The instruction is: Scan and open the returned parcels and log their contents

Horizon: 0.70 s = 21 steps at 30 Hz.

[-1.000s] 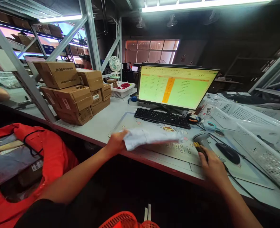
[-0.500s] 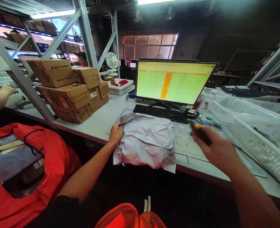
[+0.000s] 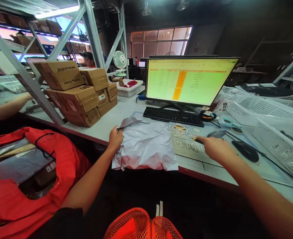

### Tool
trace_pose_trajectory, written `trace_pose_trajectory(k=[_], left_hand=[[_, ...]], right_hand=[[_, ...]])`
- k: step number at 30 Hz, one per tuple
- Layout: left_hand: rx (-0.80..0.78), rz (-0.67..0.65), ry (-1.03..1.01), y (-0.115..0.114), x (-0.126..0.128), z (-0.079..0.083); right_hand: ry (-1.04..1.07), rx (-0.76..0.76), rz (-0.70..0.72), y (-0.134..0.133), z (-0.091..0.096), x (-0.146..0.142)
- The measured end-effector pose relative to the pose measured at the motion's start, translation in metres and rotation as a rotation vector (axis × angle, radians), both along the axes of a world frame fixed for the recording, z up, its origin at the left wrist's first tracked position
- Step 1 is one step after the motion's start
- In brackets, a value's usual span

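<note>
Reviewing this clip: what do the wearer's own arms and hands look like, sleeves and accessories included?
The left hand and right hand are ungloved, and no watch or bracelet shows. A plain black sleeve ends above the bare left forearm; on the right, only bare forearm is in view.

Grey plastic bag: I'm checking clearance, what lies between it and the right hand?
In the head view, printed desk mat shows between the grey plastic bag and the right hand, whose yellow-and-black tool juts into that stretch.
</note>
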<state>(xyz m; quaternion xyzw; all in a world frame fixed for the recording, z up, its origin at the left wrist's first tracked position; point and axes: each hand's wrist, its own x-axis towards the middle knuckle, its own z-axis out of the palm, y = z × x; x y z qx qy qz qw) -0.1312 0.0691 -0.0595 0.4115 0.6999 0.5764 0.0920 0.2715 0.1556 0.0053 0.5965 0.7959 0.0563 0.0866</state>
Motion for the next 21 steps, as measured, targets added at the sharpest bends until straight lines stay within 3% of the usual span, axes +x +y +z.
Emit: trace_pose_trajectory(k=[3, 6, 8, 11, 13, 17, 21], left_hand=[[-0.129, 0.081, 0.049, 0.007, -0.005, -0.009], [-0.122, 0.166, 0.343, 0.009, 0.008, -0.004], [-0.136, 0.010, 0.560, 0.008, 0.019, 0.003], [-0.308, -0.426, 0.727, 0.005, 0.033, 0.010], [-0.424, -0.541, 0.746, 0.003, 0.040, 0.010], [-0.455, -0.465, 0.733, -0.001, 0.049, 0.007], [-0.381, -0.374, 0.761, -0.005, 0.056, 0.006]], right_hand=[[0.073, -0.030, -0.139, 0.022, -0.027, 0.038], [0.126, -0.064, -0.141, 0.022, -0.048, 0.041], [0.164, -0.059, -0.142, 0.018, -0.052, 0.031], [0.243, 0.019, -0.117, 0.012, -0.038, 0.010], [0.295, 0.081, -0.039, 0.004, -0.021, -0.007], [0.363, 0.078, 0.262, -0.022, 0.008, -0.046], [0.338, 0.010, 0.448, -0.044, 0.014, -0.082]])
